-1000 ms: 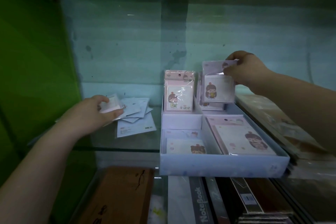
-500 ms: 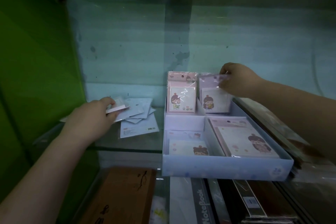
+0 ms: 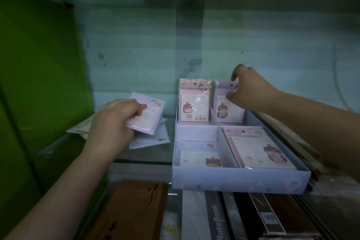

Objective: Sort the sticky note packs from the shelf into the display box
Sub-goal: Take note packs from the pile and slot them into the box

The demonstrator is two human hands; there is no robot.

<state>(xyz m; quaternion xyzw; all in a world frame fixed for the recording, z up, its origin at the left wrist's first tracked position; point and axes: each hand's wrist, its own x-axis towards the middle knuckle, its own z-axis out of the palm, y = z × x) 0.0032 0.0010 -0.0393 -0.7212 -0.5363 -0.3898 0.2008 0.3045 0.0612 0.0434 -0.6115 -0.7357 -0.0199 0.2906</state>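
Hands first: left hand (image 3: 115, 122) now pinches a lilac sticky note pack (image 3: 145, 116) raised off the loose pile (image 3: 150, 139) on the glass shelf (image 3: 148, 154), where a second ago it only reached in. Right hand (image 3: 251, 87), fingers spread, has let go of the purple pack (image 3: 228, 109), now upright in the back right slot of the display box (image 3: 239, 182) beside the pink pack (image 3: 194, 101). One more pack filed; next probably goes across to the box.

left hand (image 3: 115, 122) gripping pack (image 3: 145, 115), display box (image 3: 239, 183)
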